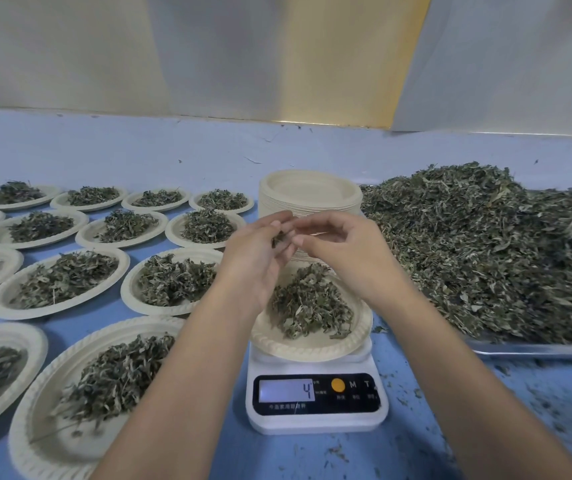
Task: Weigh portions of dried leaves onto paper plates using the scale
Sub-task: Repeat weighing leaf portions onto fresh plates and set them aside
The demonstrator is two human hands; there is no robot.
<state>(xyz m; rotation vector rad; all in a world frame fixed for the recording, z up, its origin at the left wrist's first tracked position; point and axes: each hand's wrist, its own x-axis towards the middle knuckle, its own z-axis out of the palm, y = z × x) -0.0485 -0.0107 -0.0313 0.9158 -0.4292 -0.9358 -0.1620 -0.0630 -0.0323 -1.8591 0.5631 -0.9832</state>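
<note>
I see the blue table (139,150) with a big leaf pile (485,251) on a tray (537,349) at my right and rows of filled plates (59,282) at my left. A stack (308,192) of bare plates stands behind the scale (315,420), whose display shows a 4. On the scale sits a plate (312,348) heaped with leaves. Above it my left hand (253,268) has its grip curled on a small tuft (279,237); my right hand (343,258) meets it fingertip to fingertip, and I cannot tell whether its grip pinches the tuft.
</note>
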